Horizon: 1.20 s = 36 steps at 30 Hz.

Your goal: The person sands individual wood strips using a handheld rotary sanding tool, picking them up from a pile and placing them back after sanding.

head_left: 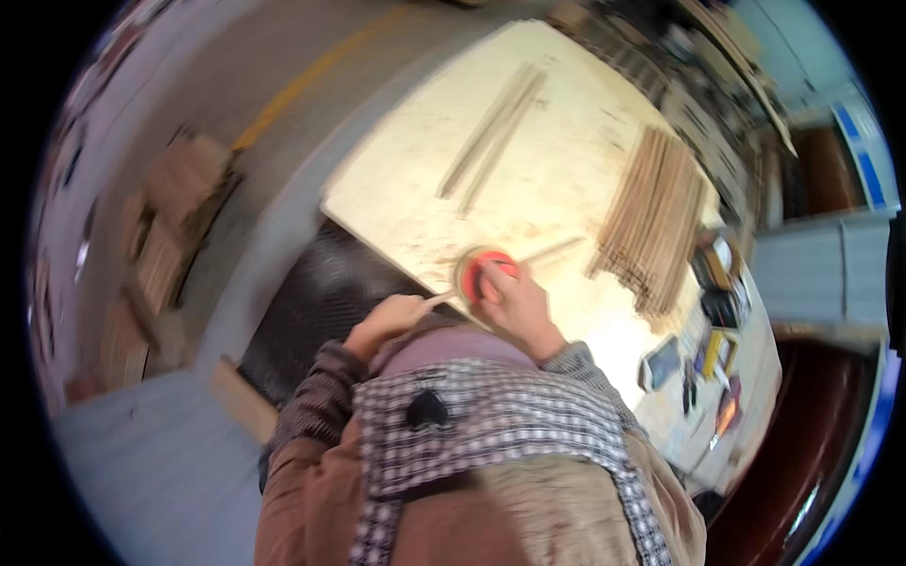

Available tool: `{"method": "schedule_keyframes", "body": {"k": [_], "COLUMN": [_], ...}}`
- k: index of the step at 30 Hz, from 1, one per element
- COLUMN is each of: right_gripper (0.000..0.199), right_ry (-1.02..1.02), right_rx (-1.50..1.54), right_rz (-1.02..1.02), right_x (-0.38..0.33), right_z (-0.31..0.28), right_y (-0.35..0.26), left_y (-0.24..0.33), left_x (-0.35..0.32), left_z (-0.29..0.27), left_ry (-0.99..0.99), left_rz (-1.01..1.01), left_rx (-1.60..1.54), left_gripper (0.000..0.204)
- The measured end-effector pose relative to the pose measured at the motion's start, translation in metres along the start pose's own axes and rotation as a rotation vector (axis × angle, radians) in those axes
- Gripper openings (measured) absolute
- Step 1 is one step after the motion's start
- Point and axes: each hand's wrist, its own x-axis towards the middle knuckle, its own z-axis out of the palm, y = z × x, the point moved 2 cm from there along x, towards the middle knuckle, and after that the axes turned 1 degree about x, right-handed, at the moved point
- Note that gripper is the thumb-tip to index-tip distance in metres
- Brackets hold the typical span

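A thin wooden strip [555,250] lies slantwise across the near edge of the pale worktable [552,203]. My left hand [392,319] is closed round its near left end, just past the table's edge. On top of the strip's middle sits a round red hand tool [491,272] with a tan rim, much like a sanding pad. My right hand [517,300] grips this tool from the right, fingers curled over its top. Motion blur hides the tool's underside and the fingertips.
Two long strips [491,132] lie farther back on the table. A row of many brown strips [651,217] is at the right. Nearer right are a dark phone-like slab [660,363] and small tools. Stacked wood [179,189] stands on the floor left; a black ridged mat [326,292] adjoins the table.
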Motion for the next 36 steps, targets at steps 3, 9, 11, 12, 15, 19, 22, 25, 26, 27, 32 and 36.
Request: {"method": "schedule_keyframes", "body": {"k": [3,9,11,12,15,19,22,25,26,27,32,36], "right_gripper": [0.059,0.068,0.070,0.070,0.063,0.043,0.033,0.043,0.045,0.047,0.046,0.046], "right_ry": [-0.043,0.107,0.082,0.035,-0.074,-0.137,-0.132,-0.135,-0.106,-0.074,0.065,0.080], "right_rx": [-0.043,-0.180,-0.249,-0.225,-0.179,0.080,-0.071,0.028,0.197,0.363,0.079,-0.049], "right_rz": [0.188,0.385,0.495,0.543,0.451,0.295,-0.169,-0.197,-0.131,-0.063,0.368,0.424], "right_x": [-0.005,0.023,0.026,0.029,0.038,0.023,0.023,0.009,0.003,-0.006,0.006,0.007], "right_z": [-0.011,-0.051,-0.049,-0.053,-0.064,-0.029,0.022,0.032,0.039,0.044,-0.035,-0.046], "right_y": [0.027,0.098,0.129,0.127,0.070,0.022,0.000,0.019,0.041,0.075,0.133,0.139], "left_y": [0.000,0.005,0.005,0.004,0.004,-0.002,0.010,0.011,0.011,0.011,-0.003,0.004], "left_x": [-0.013,-0.008,-0.006,-0.008,-0.011,-0.003,-0.007,-0.009,-0.007,-0.004,0.003,0.001], "left_z": [0.008,0.006,0.016,0.020,0.017,0.021,0.014,0.010,0.009,0.008,0.013,0.004], "left_ry": [0.116,0.265,0.382,0.539,0.687,0.698,0.585,0.486,0.459,0.432,0.389,0.317], "left_rz": [0.011,-0.004,0.075,0.174,0.286,0.318,0.201,0.126,0.111,0.098,0.109,0.046], "left_rx": [-0.057,0.229,0.406,0.561,0.607,0.600,0.510,0.488,0.472,0.457,0.433,0.384], "left_gripper": [0.043,0.032,0.028,0.025,0.025,0.025,0.026,0.026,0.027,0.029,0.031,0.033]}}
